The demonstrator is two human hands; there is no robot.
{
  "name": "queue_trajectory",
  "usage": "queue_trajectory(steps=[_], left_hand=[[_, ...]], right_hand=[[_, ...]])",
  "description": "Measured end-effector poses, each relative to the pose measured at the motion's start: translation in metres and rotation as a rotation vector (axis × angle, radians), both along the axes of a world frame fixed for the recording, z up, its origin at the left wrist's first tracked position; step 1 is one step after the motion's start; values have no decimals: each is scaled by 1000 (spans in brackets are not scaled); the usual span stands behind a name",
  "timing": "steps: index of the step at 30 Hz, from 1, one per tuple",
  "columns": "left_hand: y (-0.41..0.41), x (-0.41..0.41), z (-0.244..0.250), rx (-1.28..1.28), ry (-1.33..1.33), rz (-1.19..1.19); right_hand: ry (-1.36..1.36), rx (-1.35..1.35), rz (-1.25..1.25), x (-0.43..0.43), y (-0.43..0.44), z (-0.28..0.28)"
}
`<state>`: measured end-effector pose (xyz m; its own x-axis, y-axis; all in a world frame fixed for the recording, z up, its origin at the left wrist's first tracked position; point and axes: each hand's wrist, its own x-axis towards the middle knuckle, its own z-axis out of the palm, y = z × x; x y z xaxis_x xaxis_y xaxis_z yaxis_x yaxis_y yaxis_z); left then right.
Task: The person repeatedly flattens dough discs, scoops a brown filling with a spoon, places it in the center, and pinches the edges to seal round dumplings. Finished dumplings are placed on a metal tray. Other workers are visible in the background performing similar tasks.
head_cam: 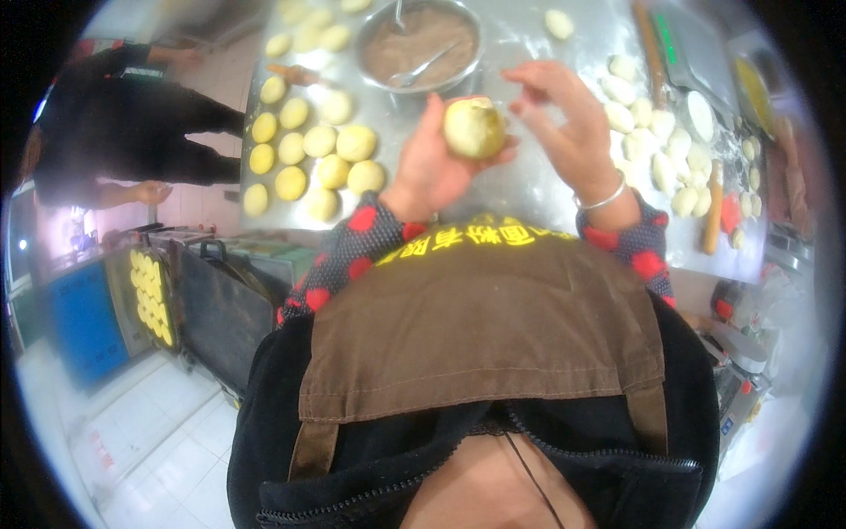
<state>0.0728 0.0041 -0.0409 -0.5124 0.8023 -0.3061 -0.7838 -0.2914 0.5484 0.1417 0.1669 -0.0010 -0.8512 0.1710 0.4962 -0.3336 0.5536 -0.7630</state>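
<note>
A round, yellowish dough ball (473, 128) rests in my left hand (433, 162), its gathered top turned upward and my fingers curled under it. Just to its right, my right hand (562, 116) is raised with the fingers apart and holds nothing. Beyond both hands stands a metal bowl (478, 56) of brown powdery filling (423, 43), with a spoon (423, 69) lying in it. Rounded yellow dough pieces (320, 141) spread over the steel table (529, 192) to the left. Pale, floured dough pieces (640, 144) lie heaped to the right.
Rolling pins (713, 208) (651, 53) and a small white bowl (699, 116) are on the table's right side. A person in dark clothes (132, 125) stands at the left. Below them are a tray of yellow rounds (152, 297) and an open black griddle (225, 314).
</note>
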Motion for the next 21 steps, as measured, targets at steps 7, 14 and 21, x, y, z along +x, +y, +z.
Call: queue_trajectory(steps=[7, 14, 21], left_hand=[[-10, -3, 40, 200, 75, 74], [-9, -9, -7, 239, -304, -65], [0, -2, -15, 209, -236, -211]], right_hand=[[96, 143, 86, 15, -7, 26], [-2, 77, 224, 13, -28, 4], [-151, 130, 246, 12, -31, -9]])
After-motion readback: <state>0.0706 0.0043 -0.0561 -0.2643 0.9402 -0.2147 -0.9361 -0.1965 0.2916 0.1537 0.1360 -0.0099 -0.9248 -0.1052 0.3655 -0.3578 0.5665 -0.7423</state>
